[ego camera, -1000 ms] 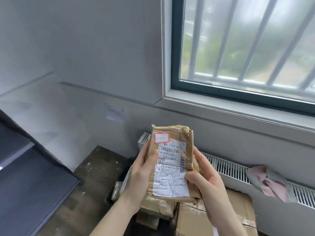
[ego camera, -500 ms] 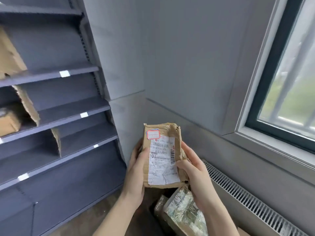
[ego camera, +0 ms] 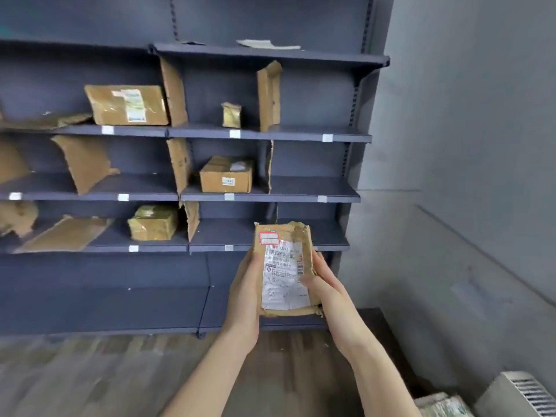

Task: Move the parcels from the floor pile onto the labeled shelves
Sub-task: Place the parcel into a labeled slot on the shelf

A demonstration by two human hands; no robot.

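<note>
The parcel (ego camera: pixel 284 270) stands upright between both hands, label facing the person, probably to read its shelf number. Left hand (ego camera: pixel 245 291) fingers and right hand (ego camera: pixel 323 284) fingers clasp its long edges, before the shelves (ego camera: pixel 270 195).

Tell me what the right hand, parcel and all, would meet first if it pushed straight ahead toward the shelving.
Probably the front edge of the lowest labeled shelf, just behind the parcel held by the right hand and left hand. Depth is unclear; slightly higher, it would enter the open bay.
</note>
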